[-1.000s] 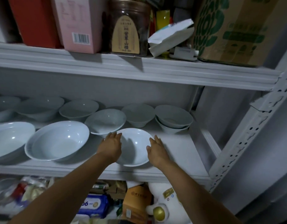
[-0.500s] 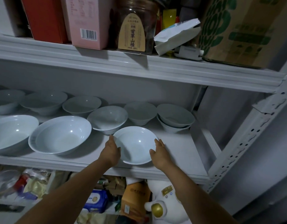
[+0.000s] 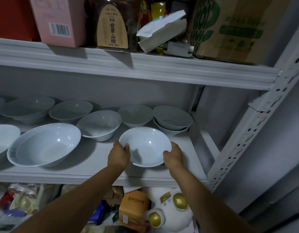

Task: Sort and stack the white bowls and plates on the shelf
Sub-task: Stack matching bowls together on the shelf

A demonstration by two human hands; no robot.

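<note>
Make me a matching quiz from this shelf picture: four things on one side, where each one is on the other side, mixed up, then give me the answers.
Things
1. pink box
2. front bowl
3. nested pair of bowls
4. orange box

Places
A. below the bowl shelf
B. back right of the bowl shelf
C. on the upper shelf, left of the dark jar
D. gripped at its rim by the left hand and the right hand

Pairs: 1-C, 2-D, 3-B, 4-A
</note>
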